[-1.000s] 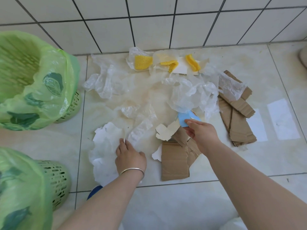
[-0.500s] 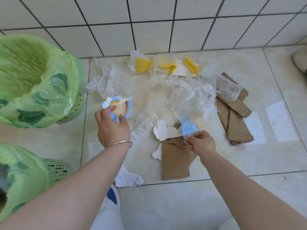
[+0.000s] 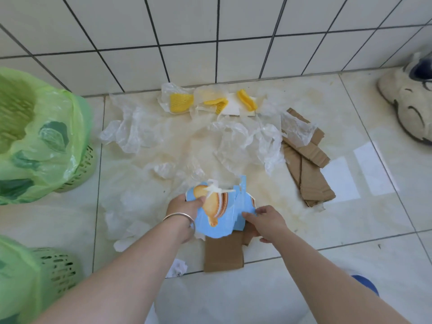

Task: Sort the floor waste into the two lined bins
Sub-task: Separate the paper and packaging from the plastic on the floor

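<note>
Head view: my left hand [image 3: 184,205] pinches a torn blue card [image 3: 216,216] printed with biscuits, held above the floor [image 3: 350,265]. My right hand [image 3: 266,222] pinches a second blue piece [image 3: 243,202], touching the first. Below them lies cardboard [image 3: 223,256]. Clear plastic [image 3: 247,146] is spread toward the wall. Two green-lined bins [image 3: 35,136] stand at left.

Bright, even daylight with soft shadows. Sunlit patches [image 3: 364,174] glare on the floor. Wide-angle bending and slight blur at the edges.
</note>
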Tool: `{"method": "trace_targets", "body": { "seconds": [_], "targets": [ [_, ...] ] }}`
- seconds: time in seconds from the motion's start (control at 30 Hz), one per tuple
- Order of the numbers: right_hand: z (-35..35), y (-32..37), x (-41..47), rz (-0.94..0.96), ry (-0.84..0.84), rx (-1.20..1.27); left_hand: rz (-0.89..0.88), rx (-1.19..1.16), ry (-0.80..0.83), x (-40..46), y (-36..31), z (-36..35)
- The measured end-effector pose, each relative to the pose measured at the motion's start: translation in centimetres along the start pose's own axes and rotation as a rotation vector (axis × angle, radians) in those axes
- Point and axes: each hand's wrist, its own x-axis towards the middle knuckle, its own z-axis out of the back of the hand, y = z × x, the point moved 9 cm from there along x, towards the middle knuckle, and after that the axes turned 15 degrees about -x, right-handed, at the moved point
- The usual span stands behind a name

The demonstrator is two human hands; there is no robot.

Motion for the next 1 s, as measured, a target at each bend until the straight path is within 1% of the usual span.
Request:
{"method": "trace_targets", "body": {
  "seconds": [0.07, 0.17, 0.23, 0.33, 0.47, 0.57, 0.7, 0.8, 0.87, 1.0],
  "targets": [
    [1.3, 0.0, 0.3, -0.005, -0.118, -0.114, 0.044, 0.013, -0.003, 0.4, 1.2, -0.1],
    [2.5, 0.3, 0.7, 0.002, -0.214, -0.119, 0.055, 0.189, -0.019, 1.2, 2.1, 0.1],
    [2.4, 1.0, 1.1, 0.032, -0.211, -0.092, 0.021, 0.315, -0.065, 1.7, 1.9, 0.5],
    [1.9, 2.0, 1.9, 0.077, -0.178, -0.077, -0.011, 0.418, -0.111, 2.1, 1.3, 0.4],
    [0.8, 2.3, 3.1, 0.068, -0.129, -0.149, -0.016, 0.499, -0.06, 2.9, 0.9, -1.3],
    [0.0, 2.5, 3.9, 0.032, -0.093, -0.125, -0.026, 0.475, 0.005, 3.5, 1.0, -2.8],
    [-1.2, 3.5, 4.4, 0.081, -0.026, -0.116, -0.062, 0.407, 0.044, 3.4, 0.9, -3.5],
    [-0.2, 4.7, 3.8, 0.168, -0.089, -0.1, -0.063, 0.297, 0.081, 3.3, 0.2, -3.7],
    [0.6, 5.6, 3.3, 0.235, -0.099, -0.004, -0.052, 0.234, 0.105, 3.4, -0.1, -3.7],
    [1.1, 6.9, 2.1, 0.298, -0.004, 0.254, -0.07, 0.129, 0.114, 3.5, -0.6, -3.7]
  ]
}}
